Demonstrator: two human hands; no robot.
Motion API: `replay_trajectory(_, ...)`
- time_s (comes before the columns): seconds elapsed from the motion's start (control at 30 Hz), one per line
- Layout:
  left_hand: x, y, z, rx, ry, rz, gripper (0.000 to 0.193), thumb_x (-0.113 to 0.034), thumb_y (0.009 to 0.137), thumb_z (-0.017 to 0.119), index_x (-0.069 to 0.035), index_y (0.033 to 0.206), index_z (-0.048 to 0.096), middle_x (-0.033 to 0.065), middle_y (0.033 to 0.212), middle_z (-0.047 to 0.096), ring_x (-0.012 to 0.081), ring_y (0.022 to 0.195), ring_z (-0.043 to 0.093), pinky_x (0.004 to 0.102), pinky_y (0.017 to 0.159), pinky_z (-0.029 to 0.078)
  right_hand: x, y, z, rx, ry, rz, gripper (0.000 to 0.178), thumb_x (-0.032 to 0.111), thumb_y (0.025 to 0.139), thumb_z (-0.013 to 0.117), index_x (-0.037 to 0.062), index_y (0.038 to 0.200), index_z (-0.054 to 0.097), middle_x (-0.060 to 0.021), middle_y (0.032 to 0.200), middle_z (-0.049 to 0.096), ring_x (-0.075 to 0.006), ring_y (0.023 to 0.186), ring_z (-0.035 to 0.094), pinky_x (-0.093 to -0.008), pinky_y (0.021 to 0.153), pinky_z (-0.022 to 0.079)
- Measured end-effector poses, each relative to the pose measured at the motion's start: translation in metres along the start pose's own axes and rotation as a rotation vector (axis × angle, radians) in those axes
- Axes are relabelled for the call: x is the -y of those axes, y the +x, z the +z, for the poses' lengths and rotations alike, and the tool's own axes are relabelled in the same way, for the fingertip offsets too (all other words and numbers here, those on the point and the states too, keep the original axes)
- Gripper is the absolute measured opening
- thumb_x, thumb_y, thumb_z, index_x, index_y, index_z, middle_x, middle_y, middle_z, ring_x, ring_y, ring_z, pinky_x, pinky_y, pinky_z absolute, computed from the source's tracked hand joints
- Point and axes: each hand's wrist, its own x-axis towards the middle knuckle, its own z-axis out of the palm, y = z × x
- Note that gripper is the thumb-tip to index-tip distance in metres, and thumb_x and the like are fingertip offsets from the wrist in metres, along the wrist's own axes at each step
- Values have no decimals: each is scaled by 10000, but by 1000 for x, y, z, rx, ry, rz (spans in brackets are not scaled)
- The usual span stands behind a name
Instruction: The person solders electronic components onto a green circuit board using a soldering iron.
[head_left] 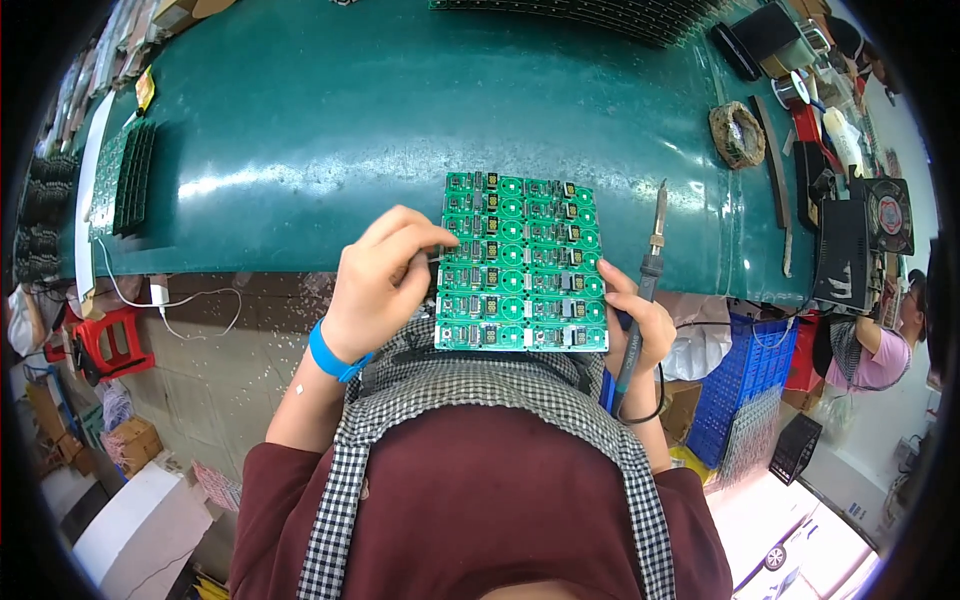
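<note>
The circuit board [514,262] straddles the worktop's [320,130] near edge; left hand [378,283] half curled at its left side, grip unclear; right hand [645,325] closed round a soldering iron [653,250]; best keep the tip clear, board level.

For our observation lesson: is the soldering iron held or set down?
Held: the soldering iron has its handle lying across the right hand.

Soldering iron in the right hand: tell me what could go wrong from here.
1. The soldering iron's bare tip juts out beside the circuit board panel; if hot, it might scorch the panel should the right hand turn.
2. The panel extends past the table's edge, so it might drop if let go.
3. The black cord loops by that hand and could snag.
</note>
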Motion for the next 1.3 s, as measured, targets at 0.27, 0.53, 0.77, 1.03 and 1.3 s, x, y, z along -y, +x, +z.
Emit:
replay_trajectory(0.27, -21, 31, -6, 183, -29, -98, 175, -92, 748, 718, -53, 917, 691, 59, 840, 551, 178, 640, 527, 302, 576, 433, 1, -2, -2, 30, -40, -11, 200, -54, 709, 675, 41, 851, 570, -169, 985, 703, -170, 559, 628, -236, 520, 476)
replay_trajectory(0.53, -24, 45, -4, 367, 87, -44, 146, -131, 755, 696, -28, 854, 668, 88, 847, 580, 272, 716, 591, 373, 634, 465, 0, -4, -1, 30, -12, 6, 194, -46, 711, 678, 44, 847, 574, -159, 983, 706, -162, 548, 622, -231, 513, 470)
replay_trajectory(0.77, -21, 44, -4, 379, 34, -25, 140, -94, 754, 689, -20, 871, 668, 99, 839, 579, 288, 707, 585, 387, 627, 458, 3, -1, -1, 20, -22, 4, 170, -20, 731, 680, 44, 848, 576, -161, 983, 705, -165, 568, 637, -231, 521, 477)
replay_trajectory(1.03, -9, 23, -11, 60, -240, -237, 185, 20, 747, 686, -32, 922, 662, 18, 718, 478, 75, 559, 358, 228, 507, 313, 3, -2, 0, 13, -5, 17, 150, -4, 754, 680, 45, 849, 575, -164, 985, 704, -168, 579, 644, -231, 529, 482)
replay_trajectory(1.3, -6, -8, -13, 64, -51, -33, 312, 82, 661, 668, -56, 941, 651, 35, 892, 593, 90, 520, 388, 256, 465, 324, 4, 2, -1, -12, 42, 71, 168, -26, 744, 676, 50, 854, 574, -161, 977, 706, -180, 617, 665, -232, 552, 491)
